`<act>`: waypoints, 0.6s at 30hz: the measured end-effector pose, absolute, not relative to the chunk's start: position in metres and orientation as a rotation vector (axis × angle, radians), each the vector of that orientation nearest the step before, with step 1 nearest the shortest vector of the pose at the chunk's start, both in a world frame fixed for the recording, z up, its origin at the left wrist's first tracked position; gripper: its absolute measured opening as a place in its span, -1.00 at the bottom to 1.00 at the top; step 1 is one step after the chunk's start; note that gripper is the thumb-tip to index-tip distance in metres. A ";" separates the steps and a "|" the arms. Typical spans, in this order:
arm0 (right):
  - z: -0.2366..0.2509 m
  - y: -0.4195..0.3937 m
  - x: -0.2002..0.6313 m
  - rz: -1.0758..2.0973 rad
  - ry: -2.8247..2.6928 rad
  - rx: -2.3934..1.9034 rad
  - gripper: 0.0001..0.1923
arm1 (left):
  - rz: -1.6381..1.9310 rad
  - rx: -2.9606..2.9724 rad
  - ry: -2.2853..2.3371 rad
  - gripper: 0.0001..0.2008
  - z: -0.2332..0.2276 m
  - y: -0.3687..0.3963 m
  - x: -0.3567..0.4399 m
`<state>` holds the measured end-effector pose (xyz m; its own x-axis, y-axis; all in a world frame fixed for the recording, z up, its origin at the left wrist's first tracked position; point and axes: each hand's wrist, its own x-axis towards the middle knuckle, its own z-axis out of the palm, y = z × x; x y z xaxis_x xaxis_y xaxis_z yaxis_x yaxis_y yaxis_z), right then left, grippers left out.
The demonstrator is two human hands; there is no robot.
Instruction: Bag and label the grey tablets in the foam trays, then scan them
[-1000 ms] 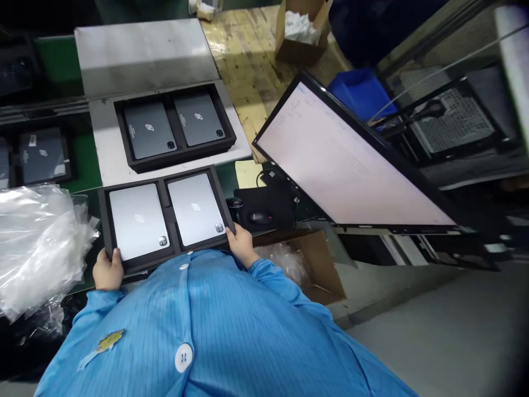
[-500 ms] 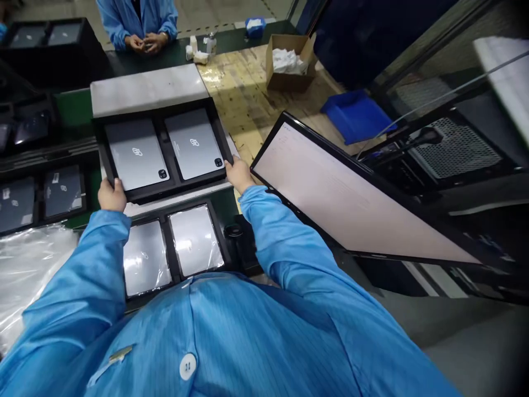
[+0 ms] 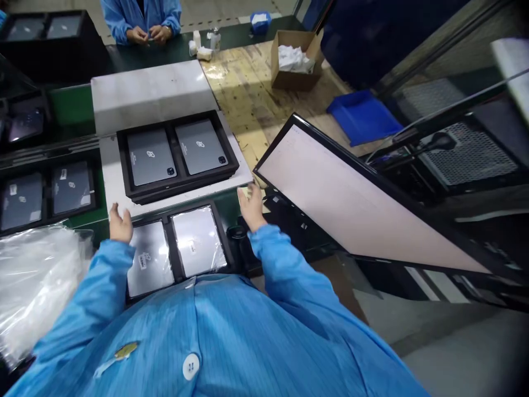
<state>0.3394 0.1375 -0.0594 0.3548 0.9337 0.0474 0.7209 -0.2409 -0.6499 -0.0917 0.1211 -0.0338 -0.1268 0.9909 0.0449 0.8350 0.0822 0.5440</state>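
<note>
A black tray bearing two grey tablets, a left tablet and a right tablet, rests on a white board. Both tablets lie back side up. My left hand is off the tray's near left corner, fingers apart, holding nothing. Off the near right corner is my right hand, also empty with its fingers spread. Between my forearms and close to my body sits another black tray with two film-wrapped tablets; my jacket hides its near edge.
Clear plastic bags are heaped at the left, below a further tray of tablets. A tilted monitor stands at the right. Beyond are a cardboard box, a blue bin and a co-worker's hands.
Both my hands have let go of the tray of tablets and drawn back towards me, a little apart. The tray now sits on the white board.
</note>
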 end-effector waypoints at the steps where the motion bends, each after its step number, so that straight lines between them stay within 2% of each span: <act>1: -0.071 0.104 0.340 0.464 -1.395 -2.075 -0.45 | 0.668 1.755 2.104 -0.45 -0.039 0.103 -0.099; 3: -0.096 0.041 0.340 0.472 -1.233 -2.215 -0.40 | 0.663 1.644 2.217 -0.36 -0.052 0.060 -0.114; 5: -0.118 -0.002 0.336 0.632 -1.120 -2.292 -0.42 | 0.583 1.516 2.258 -0.28 -0.065 0.019 -0.126; 9: -0.134 -0.006 0.320 0.998 -1.022 -2.239 -0.66 | 0.351 1.146 2.280 -0.24 -0.081 -0.019 -0.130; 13: -0.120 0.039 0.304 1.102 -0.959 -2.275 -0.88 | 0.337 1.073 2.301 -0.34 -0.087 -0.015 -0.126; 18: -0.068 0.065 0.275 0.959 -1.323 -2.164 -0.78 | 0.381 1.087 2.217 -0.36 -0.096 -0.020 -0.133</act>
<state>0.2755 0.0647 -0.0681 0.3066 0.8907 -0.3355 0.5960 -0.4545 -0.6620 -0.1333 -0.0198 -0.0960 -0.4598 0.7862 -0.4128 0.6034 0.6177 0.5043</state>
